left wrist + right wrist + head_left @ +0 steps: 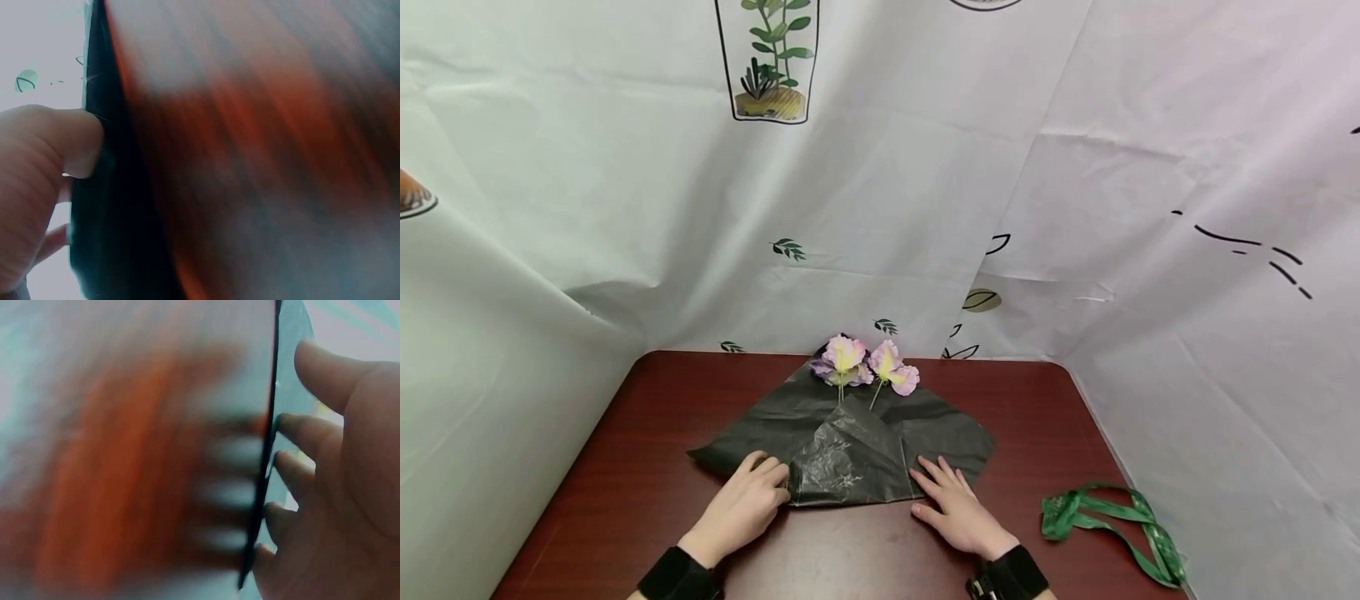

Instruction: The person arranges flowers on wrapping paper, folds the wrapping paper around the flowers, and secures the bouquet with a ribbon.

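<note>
A sheet of black wrapping paper lies on the table, its lower part folded up over the flower stems. Two pink and yellow artificial flowers stick out at the top, with purple petals beside the left one. At the lower left of the fold, my left hand pinches the paper; its thumb lies against the dark edge in the left wrist view. My right hand rests on the paper's lower right part with its fingers spread, and the fingertips touch the sheet in the right wrist view.
To the right, a green ribbon lies in loose loops by the edge of the reddish-brown table. A white printed cloth hangs behind the table and along both sides. Both wrists wear black bands.
</note>
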A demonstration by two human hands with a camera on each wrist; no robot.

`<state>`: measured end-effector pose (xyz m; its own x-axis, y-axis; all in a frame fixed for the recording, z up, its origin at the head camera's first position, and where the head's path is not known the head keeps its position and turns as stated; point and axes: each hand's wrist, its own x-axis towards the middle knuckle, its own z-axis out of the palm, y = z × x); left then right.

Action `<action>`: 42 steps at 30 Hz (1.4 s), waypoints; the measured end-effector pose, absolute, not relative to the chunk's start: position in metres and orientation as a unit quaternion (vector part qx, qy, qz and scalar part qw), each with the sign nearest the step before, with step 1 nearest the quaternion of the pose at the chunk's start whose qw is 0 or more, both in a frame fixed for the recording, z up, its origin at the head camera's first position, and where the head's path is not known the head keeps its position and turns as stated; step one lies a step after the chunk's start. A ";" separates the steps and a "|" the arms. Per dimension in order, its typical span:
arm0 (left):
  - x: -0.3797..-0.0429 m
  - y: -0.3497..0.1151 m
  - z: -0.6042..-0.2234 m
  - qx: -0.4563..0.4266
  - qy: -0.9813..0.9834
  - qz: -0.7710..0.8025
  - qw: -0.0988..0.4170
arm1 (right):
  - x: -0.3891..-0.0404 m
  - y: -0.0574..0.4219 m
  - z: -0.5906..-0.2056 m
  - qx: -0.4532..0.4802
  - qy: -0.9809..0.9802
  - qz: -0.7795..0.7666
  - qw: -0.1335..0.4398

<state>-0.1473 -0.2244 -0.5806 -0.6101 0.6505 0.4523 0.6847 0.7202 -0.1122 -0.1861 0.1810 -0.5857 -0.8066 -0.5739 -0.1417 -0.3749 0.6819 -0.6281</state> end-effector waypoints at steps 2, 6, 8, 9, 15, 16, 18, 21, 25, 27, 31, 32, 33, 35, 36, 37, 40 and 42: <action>-0.148 -0.221 -0.578 -0.380 -0.892 -0.042 0.242 | -0.187 0.175 -0.583 -0.254 0.910 -0.289 0.154; -0.148 -0.215 -0.574 -0.390 -0.889 -0.034 0.237 | -0.184 0.157 -0.574 -0.240 0.930 -0.246 0.133; -0.147 -0.212 -0.574 -0.397 -0.890 -0.027 0.225 | -0.181 0.146 -0.570 -0.241 0.938 -0.221 0.118; -0.147 -0.211 -0.574 -0.399 -0.891 -0.022 0.214 | -0.180 0.139 -0.568 -0.244 0.940 -0.211 0.110; -0.145 -0.207 -0.574 -0.392 -0.915 -0.011 0.099 | -0.179 0.105 -0.567 -0.269 0.935 -0.191 0.130; -0.145 -0.206 -0.574 -0.388 -0.918 -0.013 0.077 | -0.180 0.101 -0.568 -0.270 0.933 -0.194 0.137; -0.145 -0.205 -0.574 -0.379 -0.924 -0.016 0.038 | -0.185 0.093 -0.570 -0.264 0.932 -0.207 0.139; -0.145 -0.203 -0.573 -0.371 -0.928 -0.021 0.009 | -0.197 0.085 -0.574 -0.239 0.934 -0.241 0.111; -0.146 -0.202 -0.573 -0.370 -0.929 -0.027 0.001 | -0.218 0.077 -0.574 -0.202 0.938 -0.278 0.042; -0.147 -0.202 -0.574 -0.372 -0.928 -0.030 0.000 | -0.228 0.074 -0.572 -0.190 0.940 -0.283 0.026; -0.148 -0.201 -0.577 -0.376 -0.926 -0.027 0.003 | -0.245 0.069 -0.572 -0.181 0.942 -0.279 0.043; -0.148 -0.201 -0.578 -0.378 -0.925 -0.026 0.006 | -0.248 0.068 -0.572 -0.182 0.942 -0.277 0.051; -0.149 -0.200 -0.578 -0.380 -0.925 -0.023 0.007 | -0.250 0.068 -0.573 -0.183 0.941 -0.277 0.059; -0.149 -0.200 -0.579 -0.383 -0.924 -0.021 0.011 | -0.253 0.067 -0.575 -0.187 0.939 -0.278 0.071; -0.149 -0.200 -0.579 -0.383 -0.923 -0.021 0.012 | -0.254 0.067 -0.576 -0.189 0.938 -0.282 0.074; -0.149 -0.200 -0.579 -0.384 -0.923 -0.021 0.013 | -0.255 0.066 -0.577 -0.193 0.935 -0.288 0.072; -0.148 -0.200 -0.577 -0.384 -0.923 -0.023 0.015 | -0.260 0.064 -0.583 -0.193 0.935 -0.295 0.037; -0.148 -0.201 -0.576 -0.385 -0.922 -0.025 0.017 | -0.265 0.062 -0.590 -0.185 0.939 -0.290 -0.002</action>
